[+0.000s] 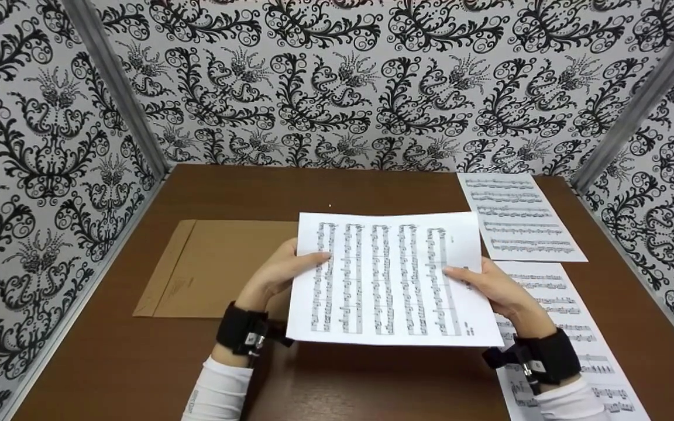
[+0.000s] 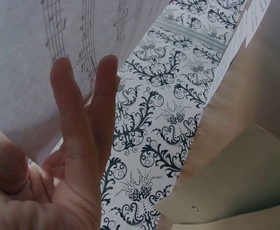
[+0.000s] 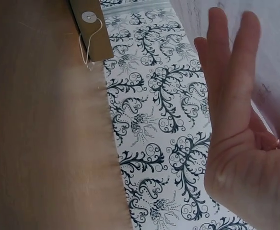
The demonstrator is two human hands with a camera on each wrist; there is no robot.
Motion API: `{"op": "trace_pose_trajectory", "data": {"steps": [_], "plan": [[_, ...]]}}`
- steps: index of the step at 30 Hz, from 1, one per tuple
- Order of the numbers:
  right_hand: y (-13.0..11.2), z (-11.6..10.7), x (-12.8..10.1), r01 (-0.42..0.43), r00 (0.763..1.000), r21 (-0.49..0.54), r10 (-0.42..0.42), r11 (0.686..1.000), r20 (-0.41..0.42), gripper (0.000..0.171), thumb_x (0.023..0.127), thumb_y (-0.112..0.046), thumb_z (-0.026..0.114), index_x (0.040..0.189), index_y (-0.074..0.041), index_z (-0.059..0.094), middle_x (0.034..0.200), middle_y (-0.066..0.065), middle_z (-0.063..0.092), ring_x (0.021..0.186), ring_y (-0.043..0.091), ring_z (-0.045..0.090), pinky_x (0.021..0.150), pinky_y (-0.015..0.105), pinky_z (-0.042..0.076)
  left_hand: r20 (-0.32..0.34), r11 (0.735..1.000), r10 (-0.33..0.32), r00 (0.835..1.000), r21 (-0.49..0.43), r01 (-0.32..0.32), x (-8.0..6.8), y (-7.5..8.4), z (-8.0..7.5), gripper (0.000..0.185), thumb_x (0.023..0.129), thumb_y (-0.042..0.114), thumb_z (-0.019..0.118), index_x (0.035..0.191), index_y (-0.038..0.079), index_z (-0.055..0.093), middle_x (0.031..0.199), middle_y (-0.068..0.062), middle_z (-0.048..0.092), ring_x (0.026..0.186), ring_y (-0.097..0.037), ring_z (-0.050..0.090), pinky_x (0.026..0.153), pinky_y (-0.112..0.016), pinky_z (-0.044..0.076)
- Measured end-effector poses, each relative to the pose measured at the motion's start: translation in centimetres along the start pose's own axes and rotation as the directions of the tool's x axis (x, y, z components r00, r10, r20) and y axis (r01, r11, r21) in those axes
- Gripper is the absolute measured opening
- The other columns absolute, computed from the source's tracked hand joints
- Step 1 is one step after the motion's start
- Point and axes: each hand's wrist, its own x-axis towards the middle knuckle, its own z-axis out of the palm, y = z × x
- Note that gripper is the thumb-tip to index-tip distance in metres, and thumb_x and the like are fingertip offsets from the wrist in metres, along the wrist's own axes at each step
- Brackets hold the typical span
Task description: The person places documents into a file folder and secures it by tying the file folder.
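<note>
Above brown table (image 1: 372, 187), both hands pinching sheet music page (image 1: 387, 280), notation illegible

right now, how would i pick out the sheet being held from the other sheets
Start at the brown table; two music sheets lie flat along its right edge. The held sheet is raised over the middle, pinched between the left hand and right hand, staves running vertically, beside the envelope.

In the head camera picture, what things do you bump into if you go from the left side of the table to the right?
Brown envelope → left hand → held music sheet → right hand → music sheets lying on the table.
</note>
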Motion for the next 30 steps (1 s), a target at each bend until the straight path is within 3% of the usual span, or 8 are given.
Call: {"op": "trace_pose_trajectory", "data": {"steps": [12, 22, 30], "plan": [[0.1, 0.5, 0.7, -0.045, 0.987, -0.101, 0.029, 0.994, -0.155, 0.018, 0.105, -0.016, 0.056, 0.120, -0.018, 0.066, 0.096, -0.001, 0.080, 0.076, 0.014, 0.079, 0.065, 0.030, 0.064, -0.004, 1.000, -0.004, 1.000, -0.017, 0.004, 0.3, -0.3, -0.3, 0.033, 0.101, 0.010, 0.059, 0.131, -0.003, 0.057, 0.099, -0.005, 0.078, 0.078, -0.019, 0.079, 0.068, -0.032, 0.064], [0.3, 0.3, 0.9, -0.066, 0.975, -0.170, 0.027, 0.983, -0.221, 0.020, 0.104, -0.020, 0.060, 0.122, -0.012, 0.064, 0.093, -0.003, 0.079, 0.075, 0.013, 0.078, 0.064, 0.028, 0.063, 0.010, 0.999, -0.003, 1.000, -0.044, 0.003, 0.1, -1.0, -0.8, 0.038, 0.103, 0.009, 0.056, 0.138, -0.005, 0.053, 0.102, -0.001, 0.078, 0.085, -0.017, 0.078, 0.074, -0.029, 0.064], [0.7, 0.0, 0.8, -0.073, 0.962, -0.181, 0.021, 0.981, -0.272, 0.023, 0.103, -0.021, 0.062, 0.123, -0.009, 0.064, 0.092, -0.003, 0.079, 0.075, 0.014, 0.078, 0.064, 0.029, 0.063, -0.076, 0.994, -0.097, 0.992, -0.057, 0.093, -0.8, -1.7, -2.0, 0.054, 0.101, 0.011, 0.061, 0.148, -0.008, 0.042, 0.102, 0.002, 0.078, 0.085, -0.011, 0.076, 0.073, -0.025, 0.062]]}}
